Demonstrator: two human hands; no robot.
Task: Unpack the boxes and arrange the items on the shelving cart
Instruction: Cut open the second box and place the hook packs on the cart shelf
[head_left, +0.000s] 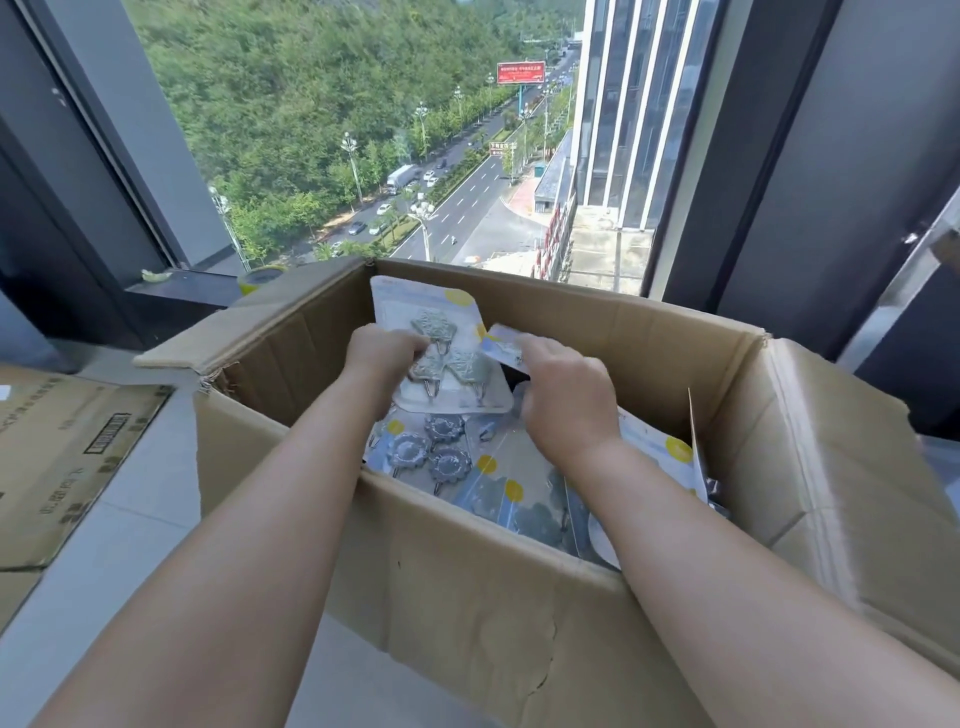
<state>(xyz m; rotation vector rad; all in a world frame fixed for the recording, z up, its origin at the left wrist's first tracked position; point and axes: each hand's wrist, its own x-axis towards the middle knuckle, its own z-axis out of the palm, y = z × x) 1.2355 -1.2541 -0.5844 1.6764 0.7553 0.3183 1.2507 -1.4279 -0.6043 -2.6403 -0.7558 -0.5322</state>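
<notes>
An open cardboard box (483, 587) stands in front of me, filled with several blister packs of silver wall hooks (447, 457). My left hand (382, 356) grips one upright pack of hooks (431, 322) at its left edge, lifted above the pile. My right hand (563, 395) reaches into the box beside it, fingers on a second, smaller pack (501, 345); how firmly it holds that pack is hidden by the hand. The shelving cart is out of sight.
A flattened cardboard box (67, 457) lies on the floor to the left. The open box's flaps stick out left (239, 332) and right (852, 493). A tall window is right behind the box, with a roll of tape (260, 278) on its sill.
</notes>
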